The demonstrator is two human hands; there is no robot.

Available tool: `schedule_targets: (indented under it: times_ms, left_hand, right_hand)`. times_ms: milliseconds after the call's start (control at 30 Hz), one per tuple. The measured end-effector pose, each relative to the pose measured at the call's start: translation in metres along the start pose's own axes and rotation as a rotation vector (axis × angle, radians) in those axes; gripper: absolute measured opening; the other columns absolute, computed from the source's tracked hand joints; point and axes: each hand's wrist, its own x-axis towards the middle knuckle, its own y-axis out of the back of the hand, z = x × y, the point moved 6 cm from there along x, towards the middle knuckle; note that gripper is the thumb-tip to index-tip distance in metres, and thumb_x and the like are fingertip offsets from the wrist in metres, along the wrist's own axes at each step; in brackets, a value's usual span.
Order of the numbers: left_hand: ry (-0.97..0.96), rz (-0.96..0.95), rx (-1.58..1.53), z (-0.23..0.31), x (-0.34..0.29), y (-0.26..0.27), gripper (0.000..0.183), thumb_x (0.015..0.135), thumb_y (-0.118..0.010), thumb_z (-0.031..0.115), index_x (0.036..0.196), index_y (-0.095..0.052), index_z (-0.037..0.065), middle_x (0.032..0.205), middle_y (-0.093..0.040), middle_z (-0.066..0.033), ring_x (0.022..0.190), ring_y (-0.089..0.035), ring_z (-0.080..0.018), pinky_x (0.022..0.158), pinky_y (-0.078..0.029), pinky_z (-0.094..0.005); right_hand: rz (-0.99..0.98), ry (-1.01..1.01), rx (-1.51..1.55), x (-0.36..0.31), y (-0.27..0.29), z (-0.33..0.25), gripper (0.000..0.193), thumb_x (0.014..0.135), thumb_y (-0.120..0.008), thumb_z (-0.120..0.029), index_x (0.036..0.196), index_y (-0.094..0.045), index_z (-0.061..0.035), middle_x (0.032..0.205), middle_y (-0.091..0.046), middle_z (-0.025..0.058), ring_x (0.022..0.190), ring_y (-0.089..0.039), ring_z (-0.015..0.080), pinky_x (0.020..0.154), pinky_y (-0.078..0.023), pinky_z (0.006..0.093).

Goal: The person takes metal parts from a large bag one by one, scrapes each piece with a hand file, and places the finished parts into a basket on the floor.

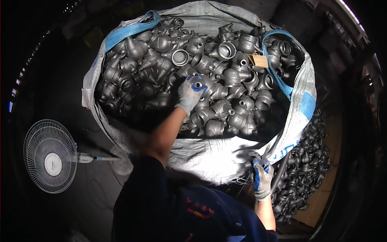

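My left hand [188,96], in a white glove with blue patches, reaches into a large woven bulk bag [209,153]. Its fingers are closed around a grey cast metal fitting [198,85] near the middle of the heap. More grey fittings [238,76] surround it, bulbous with round openings and short necks. By the bag's front right edge, my right hand [262,179], gloved the same way, is closed with its fingers curled. What it grips is hard to make out; a small grey shape shows at its fingertips, beside the bag's fabric.
Blue lifting straps [276,74] loop over the bag's rim. A piece of brown cardboard [259,61] lies on the fittings. Another pile of fittings [302,173] lies right of the bag, near a dark rod [281,173]. To the left stands a pedestal fan [52,161].
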Motion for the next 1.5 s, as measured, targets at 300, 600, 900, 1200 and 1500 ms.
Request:
schedule_targets:
  times_ms: [300,600,900,1200,1500]
  left_hand:
    - [-0.201,-0.132,-0.779,0.147,-0.026,0.073,0.038,0.068,-0.087,0.015,0.099,-0.069,0.0,0.09,-0.069,-0.0118,0.08,-0.068,-0.0228,0.073,-0.054,-0.0329]
    - [-0.506,0.045,-0.382,0.199,-0.079,0.073,0.036,0.07,-0.086,0.016,0.098,-0.07,0.0,0.092,-0.069,-0.0129,0.081,-0.068,-0.0242,0.073,-0.055,-0.0342]
    - [-0.169,-0.326,-1.0,0.177,-0.114,0.056,0.038,0.086,-0.074,0.017,0.119,-0.062,0.002,0.104,-0.067,-0.0073,0.088,-0.065,-0.0182,0.079,-0.054,-0.0328]
    - [0.587,-1.093,-1.724,0.162,-0.183,-0.018,0.067,0.099,-0.035,0.059,0.148,-0.034,0.013,0.143,-0.045,-0.0158,0.126,-0.051,-0.0313,0.098,-0.049,-0.0559]
    - [0.845,-0.869,-1.892,0.157,-0.189,-0.021,0.062,0.098,-0.037,0.06,0.141,-0.043,0.015,0.133,-0.055,-0.0123,0.112,-0.061,-0.0287,0.088,-0.054,-0.0504]
  right_hand:
    - [-0.136,0.288,0.098,0.049,-0.054,-0.043,0.052,0.088,-0.067,-0.003,0.137,-0.049,0.0043,0.116,-0.063,0.0083,0.087,-0.057,0.0073,0.077,-0.047,0.0192]
    - [-0.091,0.274,0.014,0.038,-0.066,-0.07,0.028,0.086,-0.074,-0.014,0.108,-0.068,0.0017,0.078,-0.063,-0.0014,0.062,-0.049,0.0017,0.055,-0.04,0.0183]
    - [-0.124,0.3,-0.031,0.018,-0.038,-0.085,0.026,0.088,-0.069,-0.011,0.109,-0.067,0.0025,0.09,-0.067,0.0004,0.078,-0.058,0.006,0.071,-0.047,0.0215]
    - [-0.49,0.394,-0.42,0.009,-0.02,-0.11,0.031,0.08,-0.073,-0.014,0.105,-0.068,0.004,0.089,-0.072,0.0086,0.081,-0.064,0.0105,0.074,-0.053,0.0273]
    - [-0.114,0.344,0.117,-0.017,-0.007,-0.088,0.053,0.094,-0.057,-0.02,0.14,-0.044,0.0045,0.115,-0.066,0.0104,0.061,-0.051,0.0023,0.049,-0.036,0.0161]
